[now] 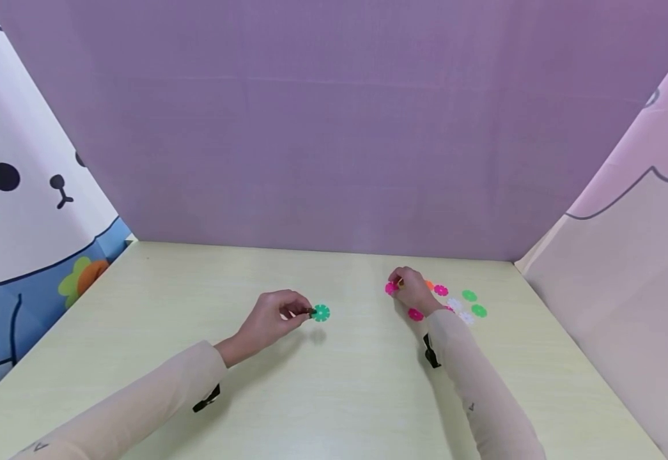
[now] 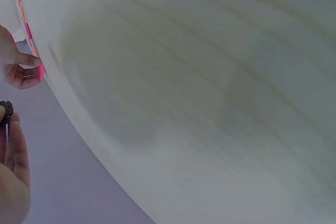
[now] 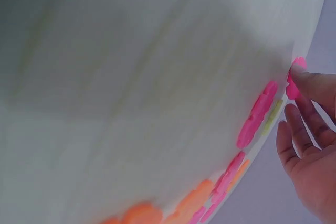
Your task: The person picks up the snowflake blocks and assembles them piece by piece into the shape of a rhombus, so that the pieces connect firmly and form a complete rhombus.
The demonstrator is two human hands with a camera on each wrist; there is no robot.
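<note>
My left hand [image 1: 271, 317] pinches a dark disc [image 1: 312, 312] with notched edges between thumb and fingertips, a little above the table. A green notched disc [image 1: 321, 313] is joined to it, facing the head camera. In the left wrist view only the dark disc [image 2: 6, 112] shows at the fingertips. Farther right, my right hand [image 1: 415, 292] pinches a pink notched disc [image 1: 391, 288] by its edge. The right wrist view shows that pink disc [image 3: 297, 65] under the thumb, with the other fingers loosely bent.
Around the right hand lie loose notched discs: pink [image 1: 440, 290], orange [image 1: 429, 285], green [image 1: 479, 310] and white [image 1: 466, 317]. Another pink disc [image 1: 416, 314] is partly beneath the wrist. A purple panel [image 1: 334, 160] stands at the back of the pale table [image 1: 334, 396].
</note>
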